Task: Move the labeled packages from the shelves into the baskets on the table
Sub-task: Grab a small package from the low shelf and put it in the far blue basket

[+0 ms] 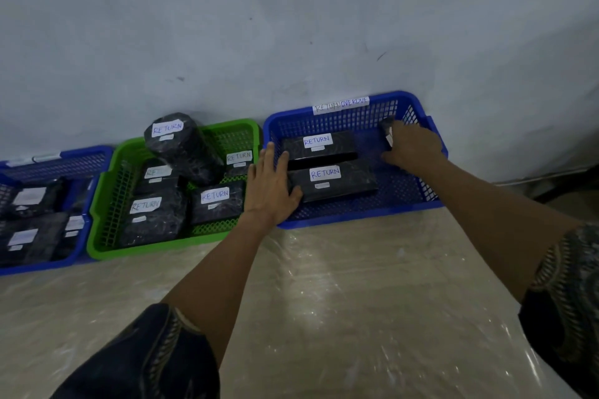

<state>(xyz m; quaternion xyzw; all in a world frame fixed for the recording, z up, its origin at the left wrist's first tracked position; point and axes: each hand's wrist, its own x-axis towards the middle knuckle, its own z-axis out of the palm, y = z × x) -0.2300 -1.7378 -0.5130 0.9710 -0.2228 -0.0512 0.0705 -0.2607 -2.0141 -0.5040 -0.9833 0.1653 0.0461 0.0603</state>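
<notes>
Three baskets stand in a row against the wall. The right blue basket, tagged "RETURN OVERDUE", holds two flat black packages labelled RETURN, one behind and one in front. My right hand reaches into its far right corner and grips a small black package. With straight fingers, my left hand rests on that basket's left rim and touches the front package. The green basket in the middle holds several black RETURN packages, with one bulky roll on top.
A second blue basket at the far left holds several black packages with white labels. The table is covered in clear plastic film. A grey wall rises directly behind the baskets.
</notes>
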